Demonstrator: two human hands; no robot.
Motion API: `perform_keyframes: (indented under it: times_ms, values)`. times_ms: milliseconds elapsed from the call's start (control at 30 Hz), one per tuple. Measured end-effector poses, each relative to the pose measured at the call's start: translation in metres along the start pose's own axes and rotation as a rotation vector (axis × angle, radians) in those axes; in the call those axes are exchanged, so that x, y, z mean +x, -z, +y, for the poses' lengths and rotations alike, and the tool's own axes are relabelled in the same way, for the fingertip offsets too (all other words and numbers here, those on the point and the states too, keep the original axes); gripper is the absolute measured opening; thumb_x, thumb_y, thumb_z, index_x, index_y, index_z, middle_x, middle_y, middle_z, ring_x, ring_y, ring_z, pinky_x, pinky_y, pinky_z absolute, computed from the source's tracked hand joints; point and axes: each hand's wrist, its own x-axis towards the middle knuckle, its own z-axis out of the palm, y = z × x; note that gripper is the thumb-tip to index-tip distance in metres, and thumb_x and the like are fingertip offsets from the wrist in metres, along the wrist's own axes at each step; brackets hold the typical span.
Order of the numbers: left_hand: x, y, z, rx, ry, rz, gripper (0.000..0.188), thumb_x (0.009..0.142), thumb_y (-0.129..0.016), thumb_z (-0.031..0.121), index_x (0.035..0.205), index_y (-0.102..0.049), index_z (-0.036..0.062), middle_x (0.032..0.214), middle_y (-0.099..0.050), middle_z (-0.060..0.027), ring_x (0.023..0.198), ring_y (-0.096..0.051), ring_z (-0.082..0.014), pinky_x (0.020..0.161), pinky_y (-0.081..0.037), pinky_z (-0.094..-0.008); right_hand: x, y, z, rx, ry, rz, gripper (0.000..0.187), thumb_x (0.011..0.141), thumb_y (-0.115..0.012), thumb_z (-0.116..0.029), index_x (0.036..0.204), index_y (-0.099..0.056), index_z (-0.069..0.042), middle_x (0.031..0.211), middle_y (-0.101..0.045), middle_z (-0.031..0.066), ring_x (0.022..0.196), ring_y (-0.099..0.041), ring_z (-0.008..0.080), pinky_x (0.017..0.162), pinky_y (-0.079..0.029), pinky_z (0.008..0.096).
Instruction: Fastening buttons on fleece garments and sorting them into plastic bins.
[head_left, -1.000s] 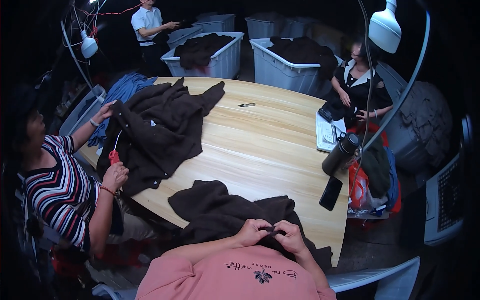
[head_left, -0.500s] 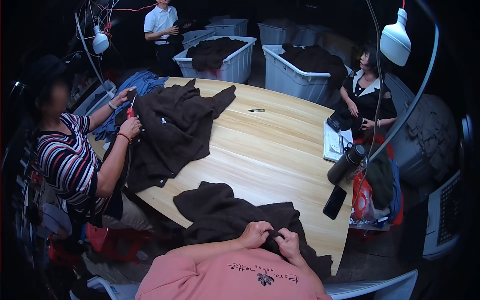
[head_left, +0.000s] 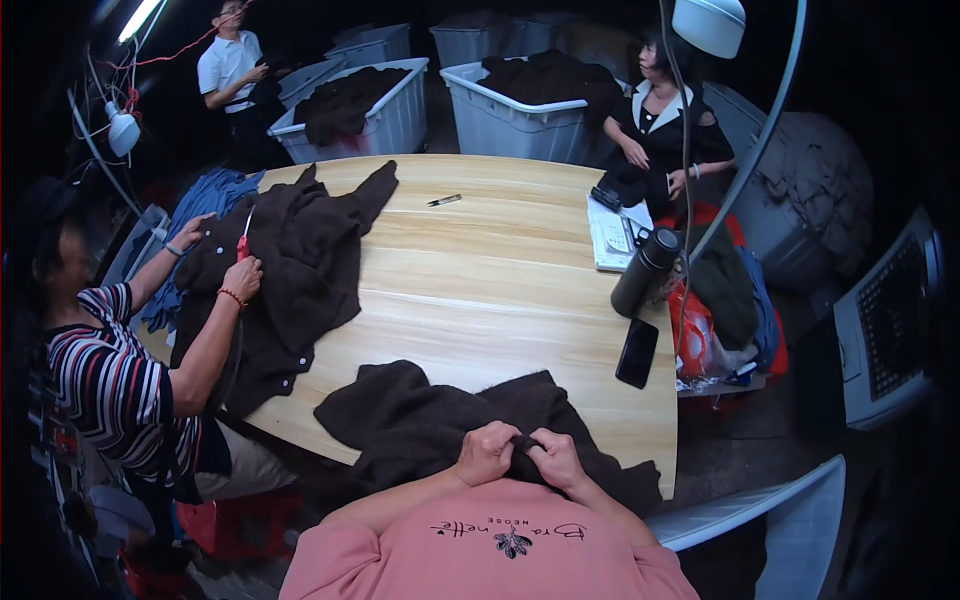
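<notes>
A dark brown knitted garment (head_left: 400, 410) lies bunched along the near edge of the wooden table (head_left: 470, 290). Close in front of my chest, my left hand (head_left: 488, 452) pinches a fold of it. Right beside it, my right hand (head_left: 555, 458) grips the same fold, and the fingers of both hands nearly meet. What lies between the fingertips is too small to make out beyond the dark cloth. The rest of the garment spreads out to either side of my hands on the tabletop.
At left a co-worker holds a red-handled tool (head_left: 243, 247) over another dark buttoned garment (head_left: 285, 270). Small thread snips (head_left: 445, 200) lie farther back. A black bottle (head_left: 645, 272) and phone (head_left: 637, 353) stand and lie at right. Grey bins (head_left: 400, 115) hold dark cloth beyond the table.
The whole view has shifted, so the table and people appear farther left. My hands keep their hold on the garment's fold. The co-worker's left hand has moved along the other garment.
</notes>
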Motion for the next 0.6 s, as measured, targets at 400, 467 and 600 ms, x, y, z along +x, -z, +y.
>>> perform_keyframes:
  times_ms: [400,467,600]
  values:
    - [0.009,0.008,0.005,0.202,-0.193,0.024,0.017,0.063,-0.055,-0.008,0.077,-0.059,0.0003,0.065,-0.055,-0.0136,0.058,-0.057,-0.0296,0.052,-0.047,-0.0349,0.022,-0.017,-0.008,-0.124,0.11,0.195,0.009,0.067,-0.051,-0.002,0.075,-0.056,0.001,0.068,-0.056,0.0199,0.065,-0.058,0.0351,0.055,-0.045,0.0375]
    - [0.015,0.012,0.012,0.141,-0.135,0.033,0.015,0.064,-0.055,-0.008,0.077,-0.059,0.0002,0.066,-0.056,-0.0139,0.058,-0.057,-0.0298,0.052,-0.046,-0.0343,0.03,-0.017,-0.007,-0.101,0.226,0.237,0.01,0.069,-0.05,0.0,0.076,-0.056,0.0,0.071,-0.057,0.0179,0.066,-0.058,0.0341,0.055,-0.046,0.0371]
    - [0.018,0.006,0.006,-0.197,0.244,0.065,0.011,0.071,-0.056,-0.005,0.08,-0.059,-0.0011,0.069,-0.059,-0.0129,0.061,-0.059,-0.0218,0.058,-0.046,-0.0293,0.023,-0.007,-0.015,-0.227,0.387,0.257,0.012,0.068,-0.051,0.001,0.079,-0.055,-0.001,0.071,-0.054,0.0136,0.063,-0.056,0.0313,0.054,-0.045,0.0358]
